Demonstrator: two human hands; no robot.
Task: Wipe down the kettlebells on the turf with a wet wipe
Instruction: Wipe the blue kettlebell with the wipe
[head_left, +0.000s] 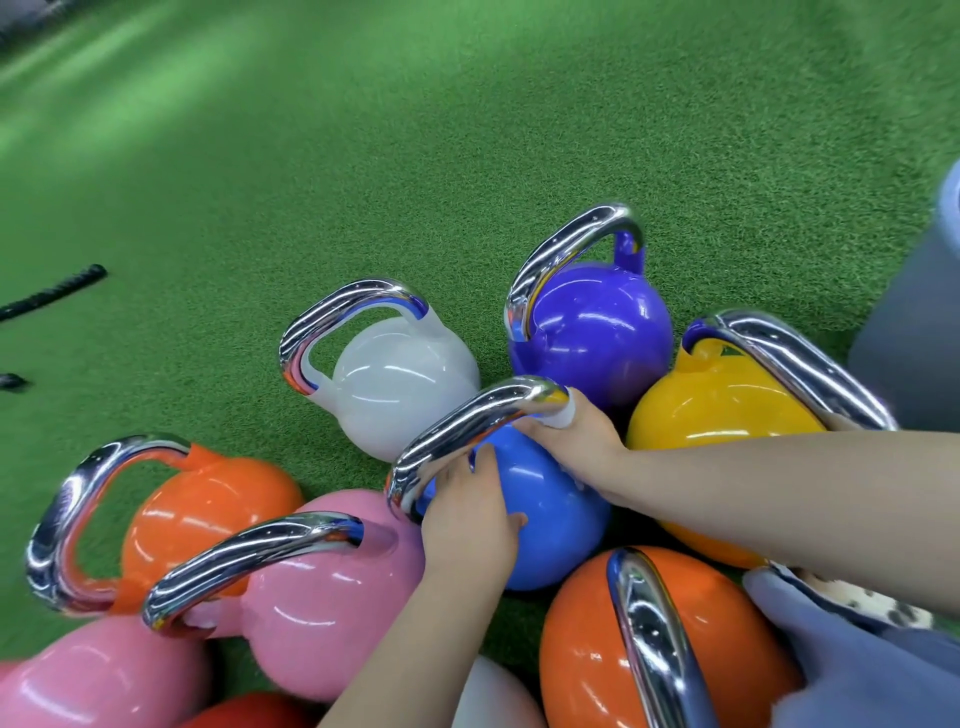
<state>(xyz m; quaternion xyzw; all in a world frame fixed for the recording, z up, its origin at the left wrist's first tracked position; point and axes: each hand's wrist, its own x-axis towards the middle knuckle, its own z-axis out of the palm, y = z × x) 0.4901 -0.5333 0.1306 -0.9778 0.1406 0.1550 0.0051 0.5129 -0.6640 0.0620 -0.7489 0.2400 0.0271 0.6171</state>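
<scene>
The right hand (576, 431) pinches the wet wipe (563, 413) on the blue kettlebell (550, 504) handle; the left hand (467, 512) steadies its body with relaxed fingers. Better to rub along the whole chrome curve.

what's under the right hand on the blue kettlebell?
The right hand presses a white wipe against the blue kettlebell where its chrome handle meets the body. Only the wipe's edge shows; the rest is covered. The left hand steadies the ball.

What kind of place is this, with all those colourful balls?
Most likely a gym's training area. Green artificial turf floor covers the ground, glossy painted kettlebells with chrome handles, like the purple one, cluster on it, and a black braided rope lies nearby.
</scene>
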